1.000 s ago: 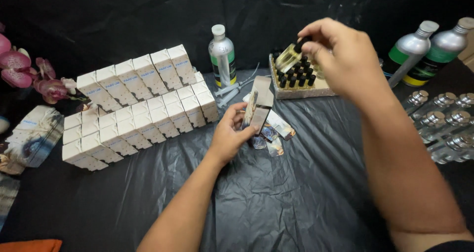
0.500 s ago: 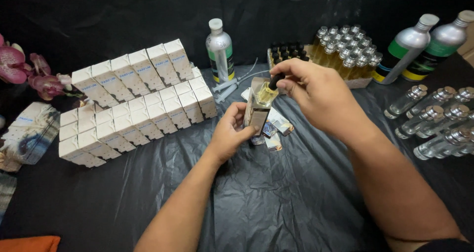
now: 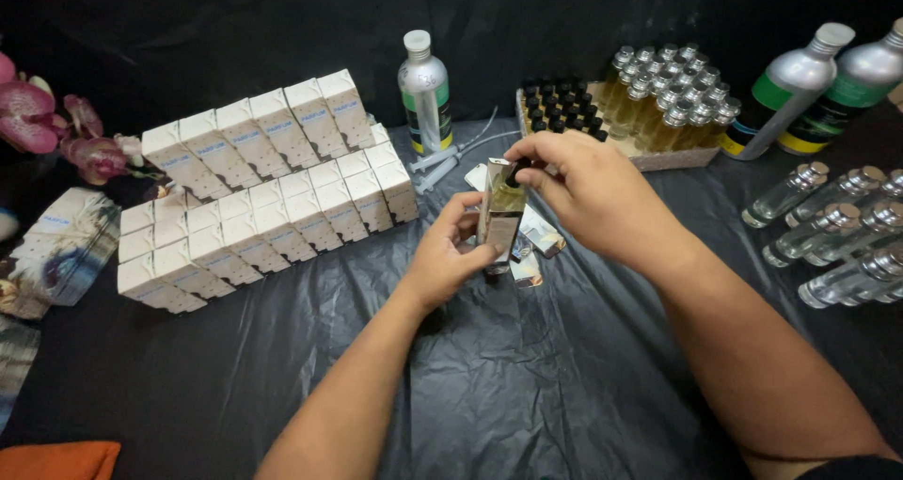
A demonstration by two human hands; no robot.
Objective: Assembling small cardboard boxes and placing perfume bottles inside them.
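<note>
1. Bottle-into-carton work is occupying frame centre: the left hand (image 3: 450,259) is holding a slim open carton (image 3: 499,226) upright over the black plastic sheet (image 3: 527,386). Upright with the mouth up is presumably so the bottle can go straight in from above.
2. Left grip: fingers are curling round the carton's left side, thumb in front, pressing together on it. It looks firm, not crushing.
3. The right hand (image 3: 588,193) is sitting just above and right of the carton, thumb and fingertips pinching the black cap of a small amber bottle (image 3: 509,190) at the carton mouth. The bottle's lower part is hiding inside the carton; I cannot tell how deep it is sitting.
4. Holding by the cap is likely keeping the fingers clear of the narrow opening.
5. Loose flat leaflets (image 3: 536,240) are lying on the sheet right behind the carton, within reach.
6. Closed white cartons (image 3: 263,188) are standing in angled rows at left of frame, apart from the working spot.
7. A tray (image 3: 649,158) at upper centre-right is carrying black-capped bottles (image 3: 562,104) beside silver-topped bottles (image 3: 673,94), grouped by type.
8. A tall clear bottle (image 3: 425,94) with syringes (image 3: 451,151) at its foot is standing at upper centre. Two green-banded metal bottles (image 3: 800,85) are leaning at upper right, and clear vials (image 3: 837,226) are lying at right edge.
</note>
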